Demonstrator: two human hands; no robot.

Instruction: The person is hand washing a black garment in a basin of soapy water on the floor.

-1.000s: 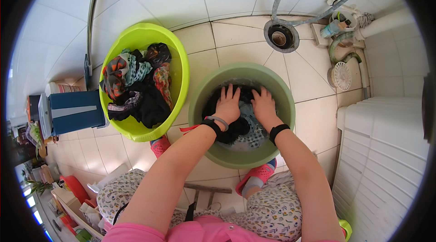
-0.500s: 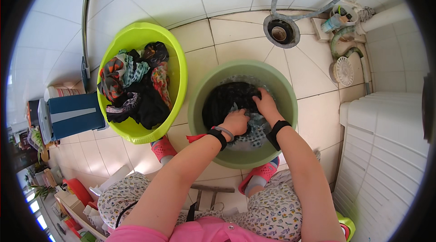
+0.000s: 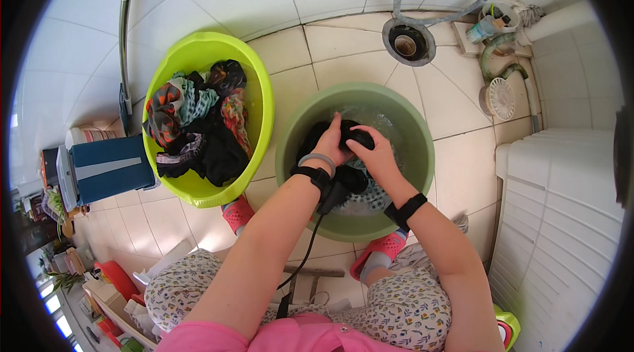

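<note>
- Head view: the black cloth (image 3: 357,136) is bunched between the left hand (image 3: 335,140) and the right hand (image 3: 372,152), inside the green tub (image 3: 416,177), touching both; neither is nearer.
- The right fingers pinch its right side; the left hand wraps its left side, fingertips partly hidden.
- Crumpled, it shows no clear long axis.
- Checked cloth (image 3: 375,199) lies on its near side, below the right hand.
</note>
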